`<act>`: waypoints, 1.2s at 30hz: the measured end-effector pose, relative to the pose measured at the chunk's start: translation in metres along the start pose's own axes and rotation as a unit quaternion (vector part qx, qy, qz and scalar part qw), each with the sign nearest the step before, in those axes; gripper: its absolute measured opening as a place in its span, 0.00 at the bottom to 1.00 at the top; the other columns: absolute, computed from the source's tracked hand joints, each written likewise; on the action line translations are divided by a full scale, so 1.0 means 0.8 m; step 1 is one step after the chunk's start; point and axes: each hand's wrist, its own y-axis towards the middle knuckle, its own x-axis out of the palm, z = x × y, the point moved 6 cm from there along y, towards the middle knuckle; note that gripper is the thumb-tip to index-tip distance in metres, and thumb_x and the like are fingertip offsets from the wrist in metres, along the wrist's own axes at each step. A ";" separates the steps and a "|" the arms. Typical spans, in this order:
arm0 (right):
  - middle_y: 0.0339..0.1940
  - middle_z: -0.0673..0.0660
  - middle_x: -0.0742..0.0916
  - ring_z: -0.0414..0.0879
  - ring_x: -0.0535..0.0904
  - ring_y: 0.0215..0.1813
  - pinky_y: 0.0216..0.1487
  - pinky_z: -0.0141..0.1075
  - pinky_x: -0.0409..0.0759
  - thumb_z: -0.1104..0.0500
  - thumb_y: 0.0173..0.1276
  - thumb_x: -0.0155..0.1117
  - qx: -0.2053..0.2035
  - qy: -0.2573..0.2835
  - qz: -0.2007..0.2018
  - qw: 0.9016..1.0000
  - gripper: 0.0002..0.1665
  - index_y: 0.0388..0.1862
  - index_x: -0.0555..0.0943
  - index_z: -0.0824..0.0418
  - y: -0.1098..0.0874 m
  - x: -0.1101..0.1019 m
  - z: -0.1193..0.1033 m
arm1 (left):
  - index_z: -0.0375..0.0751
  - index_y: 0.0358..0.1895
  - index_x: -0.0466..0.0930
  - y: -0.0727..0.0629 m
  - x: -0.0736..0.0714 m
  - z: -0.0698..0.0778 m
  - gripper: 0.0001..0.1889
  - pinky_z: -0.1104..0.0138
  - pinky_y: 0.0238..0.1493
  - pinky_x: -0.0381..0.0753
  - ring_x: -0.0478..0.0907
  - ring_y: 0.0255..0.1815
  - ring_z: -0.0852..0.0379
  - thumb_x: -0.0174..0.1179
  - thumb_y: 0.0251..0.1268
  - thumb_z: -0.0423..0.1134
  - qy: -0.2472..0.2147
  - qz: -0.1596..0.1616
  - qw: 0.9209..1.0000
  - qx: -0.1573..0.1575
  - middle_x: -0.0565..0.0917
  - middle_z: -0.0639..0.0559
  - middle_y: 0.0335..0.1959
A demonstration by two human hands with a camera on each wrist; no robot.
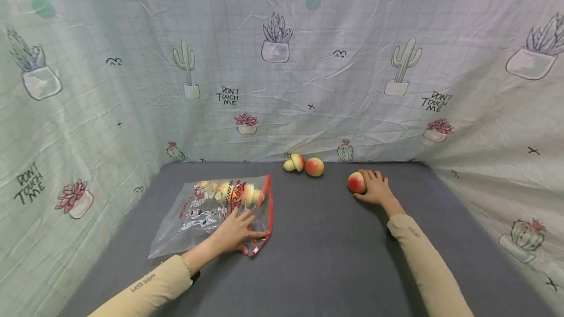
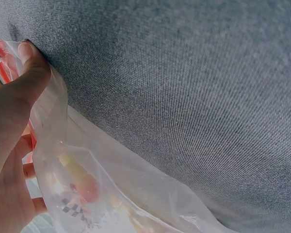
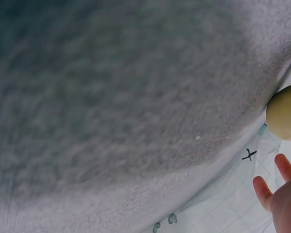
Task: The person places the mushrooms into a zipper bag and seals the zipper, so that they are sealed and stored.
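My left hand [image 1: 235, 231] holds the mouth of a clear plastic zip bag [image 1: 176, 231] with a red edge, lying at the left of the table. In the left wrist view the thumb [image 2: 31, 63] presses the bag's edge, with the other fingers across from it. Yellow and red pieces [image 1: 251, 195] show through the printed plastic. At the right, my right hand [image 1: 374, 187] grips a red and yellow peach [image 1: 357, 183] between thumb and fingers. Yellowish round shapes [image 3: 283, 114] stand by its fingertips in the right wrist view, cut off by the frame.
At the table's back edge a yellow and red mushroom [image 1: 295, 163] lies beside another peach [image 1: 315, 167]. A cactus-printed cloth [image 1: 282, 87] hangs behind and along both sides of the dark grey table [image 1: 317, 258].
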 end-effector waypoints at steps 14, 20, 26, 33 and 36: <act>0.55 0.66 0.73 0.64 0.64 0.53 0.44 0.59 0.62 0.49 0.50 0.64 -0.033 -0.025 0.000 0.999 0.47 0.66 0.56 0.59 -0.016 -0.006 0.005 | 0.78 0.59 0.63 -0.001 0.001 -0.001 0.38 0.50 0.48 0.71 0.68 0.51 0.52 0.52 0.32 0.71 -0.011 -0.004 1.000 -0.003 0.75 0.53 0.46; 0.53 0.65 0.74 0.63 0.64 0.53 0.43 0.57 0.63 0.51 0.52 0.64 -0.037 -0.038 0.003 0.999 0.44 0.66 0.57 0.59 -0.022 -0.011 0.004 | 0.77 0.59 0.62 -0.001 0.001 0.000 0.37 0.50 0.48 0.71 0.68 0.51 0.52 0.52 0.34 0.71 -0.010 -0.010 1.000 -0.003 0.75 0.53 0.47; 0.52 0.66 0.75 0.63 0.65 0.52 0.41 0.55 0.63 0.51 0.53 0.64 -0.044 -0.036 0.015 0.998 0.41 0.64 0.59 0.60 -0.025 -0.015 0.001 | 0.77 0.59 0.63 0.000 0.000 -0.001 0.37 0.49 0.48 0.71 0.68 0.51 0.52 0.52 0.34 0.71 -0.015 -0.011 1.000 -0.006 0.75 0.53 0.47; 0.53 0.65 0.76 0.61 0.65 0.51 0.42 0.54 0.63 0.55 0.51 0.66 -0.050 -0.020 0.016 0.998 0.39 0.61 0.61 0.60 -0.024 -0.013 0.000 | 0.77 0.59 0.62 -0.001 0.001 -0.001 0.38 0.49 0.48 0.71 0.68 0.52 0.52 0.52 0.34 0.71 -0.017 -0.016 1.000 -0.006 0.75 0.53 0.48; 0.52 0.65 0.77 0.61 0.66 0.50 0.42 0.54 0.63 0.56 0.51 0.66 -0.057 -0.017 0.021 0.998 0.39 0.60 0.61 0.60 -0.024 -0.013 0.000 | 0.77 0.60 0.62 0.000 0.002 -0.001 0.38 0.49 0.49 0.70 0.68 0.53 0.52 0.52 0.34 0.71 -0.017 -0.018 1.000 -0.006 0.75 0.52 0.49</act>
